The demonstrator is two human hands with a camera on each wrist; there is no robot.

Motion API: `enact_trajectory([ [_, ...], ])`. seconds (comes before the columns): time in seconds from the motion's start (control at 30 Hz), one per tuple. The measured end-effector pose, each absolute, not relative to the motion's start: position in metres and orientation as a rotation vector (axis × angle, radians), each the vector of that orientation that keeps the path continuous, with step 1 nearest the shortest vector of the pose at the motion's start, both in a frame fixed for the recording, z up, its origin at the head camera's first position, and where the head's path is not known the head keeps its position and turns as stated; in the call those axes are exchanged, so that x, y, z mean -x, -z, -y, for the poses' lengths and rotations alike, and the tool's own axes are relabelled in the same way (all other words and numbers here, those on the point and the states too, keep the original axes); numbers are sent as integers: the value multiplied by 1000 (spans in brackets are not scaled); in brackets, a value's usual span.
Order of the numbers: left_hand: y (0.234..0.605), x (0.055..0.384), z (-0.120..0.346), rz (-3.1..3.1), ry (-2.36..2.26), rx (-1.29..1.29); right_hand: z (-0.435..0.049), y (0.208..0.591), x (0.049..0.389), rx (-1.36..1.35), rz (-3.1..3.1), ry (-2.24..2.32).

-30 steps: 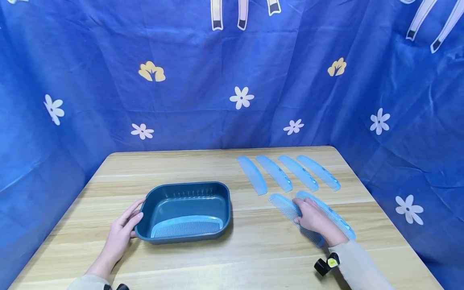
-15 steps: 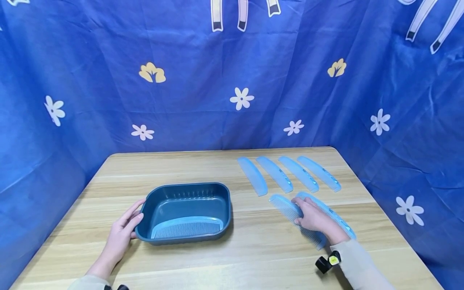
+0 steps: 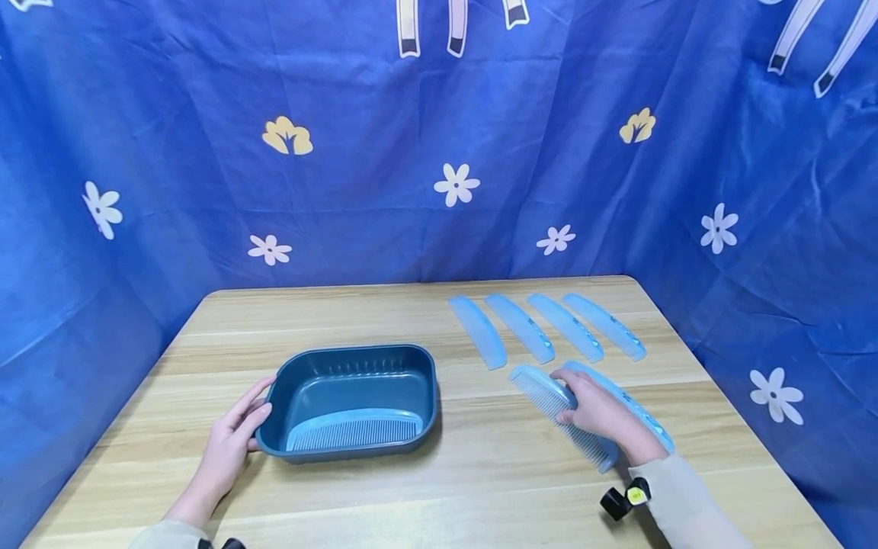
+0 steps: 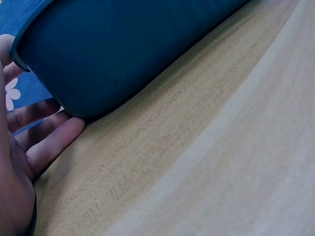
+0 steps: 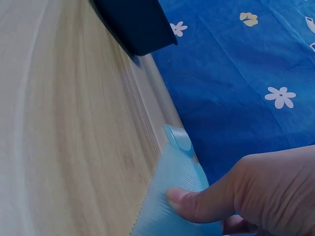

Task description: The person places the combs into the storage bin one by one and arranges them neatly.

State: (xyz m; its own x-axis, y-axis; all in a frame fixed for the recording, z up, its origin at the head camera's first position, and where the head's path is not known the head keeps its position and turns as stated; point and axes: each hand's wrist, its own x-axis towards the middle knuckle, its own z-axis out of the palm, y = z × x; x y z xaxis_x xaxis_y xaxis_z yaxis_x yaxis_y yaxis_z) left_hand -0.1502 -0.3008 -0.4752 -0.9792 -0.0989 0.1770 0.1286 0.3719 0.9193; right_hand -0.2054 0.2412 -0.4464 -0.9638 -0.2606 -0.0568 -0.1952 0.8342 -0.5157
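Observation:
My left hand holds the left end of a dark teal plastic basin, with fingertips at its rim and its lower corner. Inside the basin lies one light blue comb, teeth facing me. Off to the right, my right hand pinches a second blue comb by its spine. In the right wrist view the thumb presses flat on that comb; the other fingers are mostly hidden behind it. Another comb lies partly under my right hand and forearm.
Several more blue combs lie in a slanted row toward the back right of the wooden table. A blue patterned curtain hangs around the back and sides. A black wrist camera sits by the right sleeve.
The comb in my right hand has tipped slightly, so its teeth show more clearly. The right hand has shifted a little. My left hand and the basin have stayed put.

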Motion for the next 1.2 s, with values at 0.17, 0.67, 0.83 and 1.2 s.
enact_trajectory([
  [0.17,476,150,300,2421,1658,29,-241,447,201,408,-2938,800],
  [0.67,476,151,301,2436,1642,19,-239,441,199,461,-2947,824],
  [0.83,476,151,301,2440,1648,20,-238,438,199,450,-2919,862],
  [1.2,477,151,302,2441,1641,17,-236,437,196,469,-2899,970],
])
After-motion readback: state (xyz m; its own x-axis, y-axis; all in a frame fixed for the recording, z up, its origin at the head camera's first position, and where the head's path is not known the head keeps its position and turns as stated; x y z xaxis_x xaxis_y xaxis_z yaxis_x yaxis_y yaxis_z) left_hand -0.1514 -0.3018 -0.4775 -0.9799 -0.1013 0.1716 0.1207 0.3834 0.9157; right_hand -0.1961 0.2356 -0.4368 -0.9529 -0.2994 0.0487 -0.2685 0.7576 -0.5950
